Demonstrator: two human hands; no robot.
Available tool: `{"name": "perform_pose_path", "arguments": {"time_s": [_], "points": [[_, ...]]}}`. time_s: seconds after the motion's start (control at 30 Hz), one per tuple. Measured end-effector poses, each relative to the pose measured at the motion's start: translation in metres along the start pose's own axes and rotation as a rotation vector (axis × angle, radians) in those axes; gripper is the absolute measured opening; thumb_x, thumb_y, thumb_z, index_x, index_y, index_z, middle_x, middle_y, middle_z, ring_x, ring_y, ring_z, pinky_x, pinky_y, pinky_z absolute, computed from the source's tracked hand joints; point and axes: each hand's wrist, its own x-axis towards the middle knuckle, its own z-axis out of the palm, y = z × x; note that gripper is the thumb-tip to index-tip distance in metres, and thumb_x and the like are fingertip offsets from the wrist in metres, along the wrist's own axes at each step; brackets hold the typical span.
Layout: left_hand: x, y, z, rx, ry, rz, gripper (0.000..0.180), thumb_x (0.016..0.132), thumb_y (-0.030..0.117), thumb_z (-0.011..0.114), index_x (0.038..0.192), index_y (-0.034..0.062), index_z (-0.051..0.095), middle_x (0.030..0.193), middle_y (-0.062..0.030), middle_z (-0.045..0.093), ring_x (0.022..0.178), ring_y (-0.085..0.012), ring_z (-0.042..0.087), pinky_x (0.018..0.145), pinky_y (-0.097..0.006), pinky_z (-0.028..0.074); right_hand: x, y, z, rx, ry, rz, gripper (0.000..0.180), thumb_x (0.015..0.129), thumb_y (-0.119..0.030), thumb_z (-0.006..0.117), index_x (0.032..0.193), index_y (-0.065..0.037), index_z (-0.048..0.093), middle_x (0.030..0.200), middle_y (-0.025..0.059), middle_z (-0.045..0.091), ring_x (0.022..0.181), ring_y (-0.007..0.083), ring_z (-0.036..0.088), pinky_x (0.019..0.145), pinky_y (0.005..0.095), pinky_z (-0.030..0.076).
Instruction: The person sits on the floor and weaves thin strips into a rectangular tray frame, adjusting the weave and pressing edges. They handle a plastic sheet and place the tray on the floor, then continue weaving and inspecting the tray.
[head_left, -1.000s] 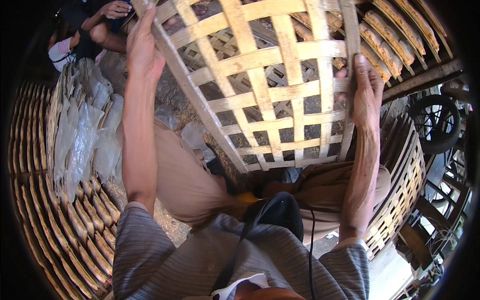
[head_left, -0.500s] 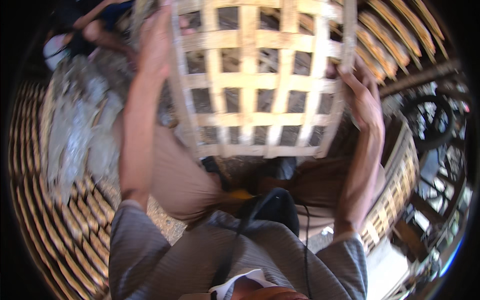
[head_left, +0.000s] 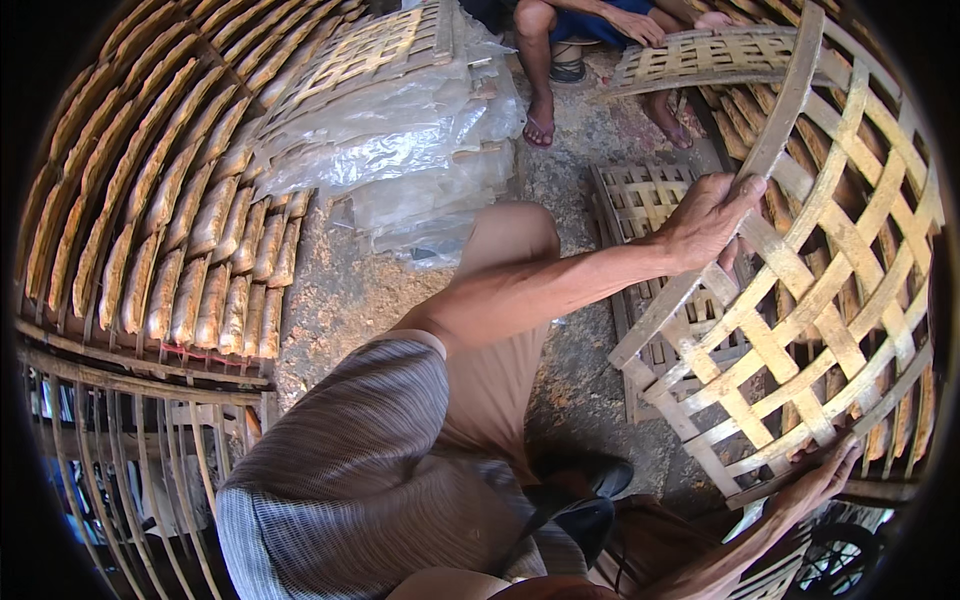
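Bamboo tray (head_left: 790, 272) is now out from in front of you and at your right side, tilted, near brown slabs (head_left: 740, 122). So your work has turned that way. Your left hand (head_left: 708, 226) has its fingers clamped on the frame. Your right hand (head_left: 812, 482) touches the low edge; I cannot tell its grip.

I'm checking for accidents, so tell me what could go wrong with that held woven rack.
The woven rack might tip if the left hand slips from its edge; the right hand is at the lower edge, its hold unclear. The rack's upper end might bump the other person's rack, which appears close by.
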Motion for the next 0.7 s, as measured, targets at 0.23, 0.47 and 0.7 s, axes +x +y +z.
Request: {"name": "perform_pose_path", "arguments": {"time_s": [0.23,0.47,0.7], "points": [[0.003,0.007,-0.020,0.171,0.150,0.113,0.060,0.114,0.054,0.041,0.110,-0.0016,0.063,0.081,-0.0132,0.066,0.059,-0.0197,0.071,0.050,-0.033,0.062,0.006,0.004,0.013,-0.022,-0.081,-0.190,0.030,0.110,-0.038,0.066,0.102,-0.009,0.069,0.071,-0.0074,0.054,0.060,0.0026,0.047,0.053,0.0212,0.034],[0.021,0.059,-0.107,0.242,0.312,0.279,0.026,0.113,0.028,0.059,0.125,0.0054,0.066,0.108,-0.0082,0.075,0.085,-0.0155,0.073,0.071,-0.029,0.062,0.026,0.000,-0.036,-0.189,-0.122,-0.306,0.021,0.109,-0.029,0.069,0.112,-0.009,0.074,0.068,-0.0091,0.055,0.055,-0.0011,0.042,0.049,0.0189,0.027],[-0.085,0.091,-0.170,0.491,0.191,0.035,0.028,0.106,0.026,0.067,0.124,0.0044,0.069,0.113,-0.0130,0.077,0.099,-0.0218,0.076,0.085,-0.037,0.063,0.021,0.053,-0.007,-0.492,-0.335,-0.210,0.030,0.107,-0.039,0.070,0.103,-0.010,0.073,0.070,-0.0096,0.052,0.057,0.0015,0.040,0.050,0.0235,0.026]]}}
